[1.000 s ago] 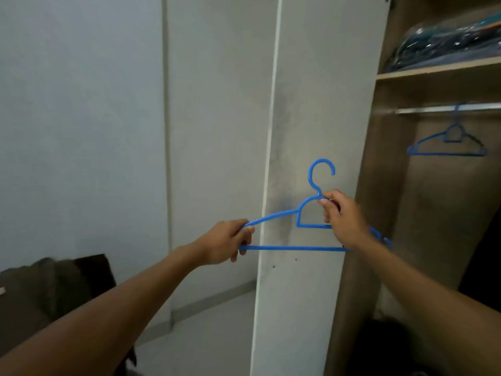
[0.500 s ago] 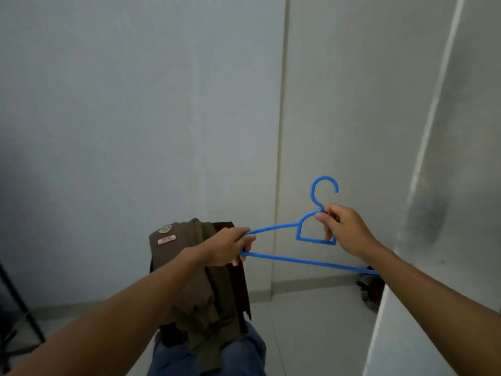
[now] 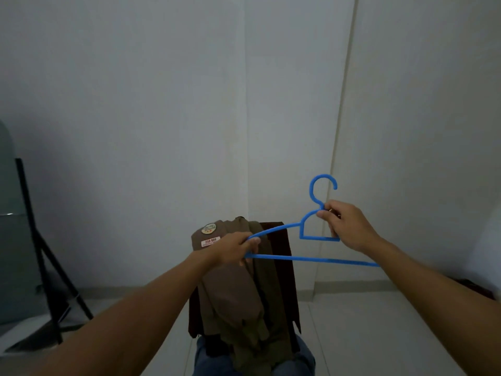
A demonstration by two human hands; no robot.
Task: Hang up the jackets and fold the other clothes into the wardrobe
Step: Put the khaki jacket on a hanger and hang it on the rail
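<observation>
A blue plastic hanger [image 3: 311, 257] is held up in front of me with its hook pointing up. My left hand [image 3: 235, 248] grips its left shoulder end. My right hand [image 3: 345, 229] pinches the neck just under the hook. Behind and below the hanger, a brown jacket [image 3: 230, 289] with a round badge and a red name tag is draped over a chair back, on top of olive and dark red clothes [image 3: 282, 267]. Blue denim [image 3: 298, 359] lies beneath them at the bottom edge. The wardrobe interior is out of view.
A black stand [image 3: 46, 267] with angled legs is at the left, in front of a grey-green panel [image 3: 10, 240]. A pale panel edge [image 3: 340, 131] runs down the right. Light floor tiles [image 3: 366, 335] spread below, with a dark object [image 3: 471, 287] behind my right forearm.
My view has swung left, away from the open wardrobe toward the chair of clothes. Both hands keep the same hold on the blue hanger, which now hovers over the brown jacket.
</observation>
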